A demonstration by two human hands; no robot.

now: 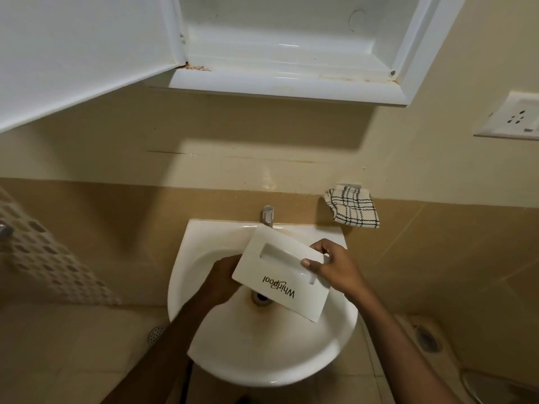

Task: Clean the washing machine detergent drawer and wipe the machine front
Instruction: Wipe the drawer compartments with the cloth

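Our right hand (332,268) grips the detergent drawer (274,274) by its right end above the sink (262,365); our left hand (221,279) lies behind its left edge, grip hidden.

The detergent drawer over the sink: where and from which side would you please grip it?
Grip the detergent drawer by the short ends of its front panel, from either side, as the right hand and left hand do. The panel is flat, smooth and tilted over the sink, so edges likely hold better.
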